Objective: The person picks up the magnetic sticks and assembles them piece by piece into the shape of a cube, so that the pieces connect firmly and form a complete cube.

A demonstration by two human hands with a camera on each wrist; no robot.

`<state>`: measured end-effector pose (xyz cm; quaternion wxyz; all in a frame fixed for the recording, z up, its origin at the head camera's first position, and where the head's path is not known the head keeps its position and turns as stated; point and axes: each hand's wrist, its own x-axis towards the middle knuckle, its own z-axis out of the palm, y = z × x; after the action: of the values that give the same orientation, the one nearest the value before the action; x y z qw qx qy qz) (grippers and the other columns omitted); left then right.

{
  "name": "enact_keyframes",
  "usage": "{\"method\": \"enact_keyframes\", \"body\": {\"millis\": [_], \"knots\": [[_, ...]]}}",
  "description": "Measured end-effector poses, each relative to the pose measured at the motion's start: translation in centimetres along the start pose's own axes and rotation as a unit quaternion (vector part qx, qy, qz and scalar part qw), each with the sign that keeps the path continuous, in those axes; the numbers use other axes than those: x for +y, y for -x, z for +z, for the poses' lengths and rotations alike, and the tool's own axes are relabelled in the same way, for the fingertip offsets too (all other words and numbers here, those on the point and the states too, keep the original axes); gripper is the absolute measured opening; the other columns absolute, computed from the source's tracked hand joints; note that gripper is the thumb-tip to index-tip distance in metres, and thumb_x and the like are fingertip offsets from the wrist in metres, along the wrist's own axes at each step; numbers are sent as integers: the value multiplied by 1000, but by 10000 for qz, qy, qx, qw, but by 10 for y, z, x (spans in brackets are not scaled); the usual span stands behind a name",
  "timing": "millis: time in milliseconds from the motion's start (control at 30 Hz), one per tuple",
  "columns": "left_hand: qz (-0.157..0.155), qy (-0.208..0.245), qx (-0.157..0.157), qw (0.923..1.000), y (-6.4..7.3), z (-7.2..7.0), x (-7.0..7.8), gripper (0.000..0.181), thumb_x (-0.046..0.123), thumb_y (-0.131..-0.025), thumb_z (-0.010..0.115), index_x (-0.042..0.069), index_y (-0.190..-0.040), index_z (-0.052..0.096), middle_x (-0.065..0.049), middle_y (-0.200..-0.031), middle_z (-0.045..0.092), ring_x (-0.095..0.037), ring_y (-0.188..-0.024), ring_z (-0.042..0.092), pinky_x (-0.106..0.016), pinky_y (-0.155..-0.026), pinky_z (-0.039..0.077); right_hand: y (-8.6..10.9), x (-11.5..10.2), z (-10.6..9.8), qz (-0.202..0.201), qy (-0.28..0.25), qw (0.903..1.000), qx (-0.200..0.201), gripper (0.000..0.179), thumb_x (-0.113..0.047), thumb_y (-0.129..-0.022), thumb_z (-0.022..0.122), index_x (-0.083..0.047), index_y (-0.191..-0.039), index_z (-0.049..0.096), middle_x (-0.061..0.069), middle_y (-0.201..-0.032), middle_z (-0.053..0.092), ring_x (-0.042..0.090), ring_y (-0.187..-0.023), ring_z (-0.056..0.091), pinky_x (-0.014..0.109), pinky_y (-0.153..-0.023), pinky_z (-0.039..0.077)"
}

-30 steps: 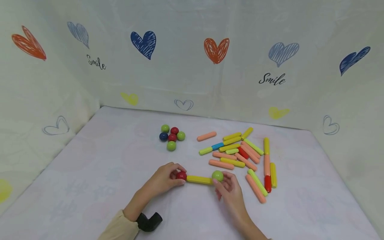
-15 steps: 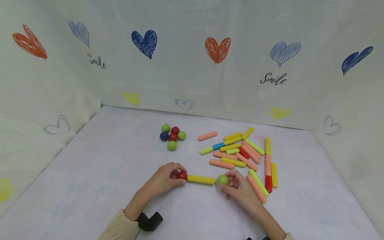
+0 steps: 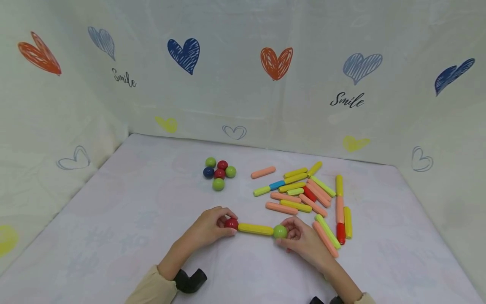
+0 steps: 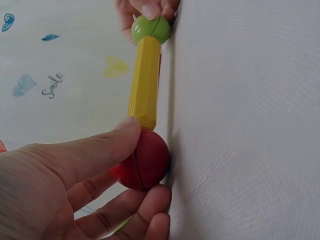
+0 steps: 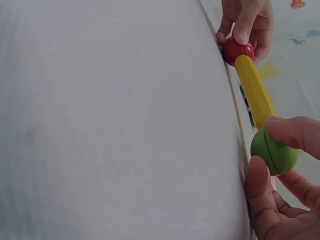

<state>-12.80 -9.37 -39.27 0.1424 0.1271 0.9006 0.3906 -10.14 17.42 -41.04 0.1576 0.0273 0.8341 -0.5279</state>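
Note:
My left hand (image 3: pixel 210 226) grips a red ball (image 3: pixel 231 224) between thumb and fingers, low over the table. A yellow stick (image 3: pixel 256 229) runs from that ball to a green ball (image 3: pixel 280 232), which my right hand (image 3: pixel 302 240) pinches at the right end. In the left wrist view the thumb lies along the red ball (image 4: pixel 146 161) beside the yellow stick (image 4: pixel 145 82). The right wrist view has thumb and fingers on either side of the green ball (image 5: pixel 274 152), close against the end of the stick (image 5: pixel 256 92).
Behind the hands sits a cluster of green, red and blue balls (image 3: pixel 219 174). Many loose pink, yellow, lime, red and blue sticks (image 3: pixel 296 206) lie at the right. More sticks (image 3: pixel 339 209) stand in a line farther right. A white cloth wall (image 3: pixel 235 105) borders the table.
The green ball was over the right end of the yellow stick, then moved right and apart from it. Now my right hand has brought it back against the stick's end. The left hand stays put.

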Motion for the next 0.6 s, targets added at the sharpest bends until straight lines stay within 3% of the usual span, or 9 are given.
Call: {"method": "enact_keyframes", "body": {"millis": [233,433,600], "knots": [[-22,39,-18,10000,-1,0,0,27,20,-78,75,18,-102,64,2,-90,57,-13,-80,49,-25,-70,43,0,-1,-3,-129,43,9997,-200,46,-22,-77,76,-5,-113,51,7,-83,55,17,-68,54,23,-59,49],[19,-19,10,10000,0,1,-1,27,19,-77,75,18,-102,64,3,-90,57,-13,-80,49,-24,-69,43,10,-11,-25,-345,164,9964,-763,56,-23,-82,71,1,-126,45,11,-109,55,17,-90,57,24,-74,51],[-7,-42,-8,10000,0,0,0,27,20,-77,76,19,-102,64,3,-89,57,-13,-79,49,-25,-69,43,28,-24,-51,-123,351,9986,-381,52,-25,-86,66,-2,-129,46,12,-119,56,18,-100,55,25,-79,51]]}}
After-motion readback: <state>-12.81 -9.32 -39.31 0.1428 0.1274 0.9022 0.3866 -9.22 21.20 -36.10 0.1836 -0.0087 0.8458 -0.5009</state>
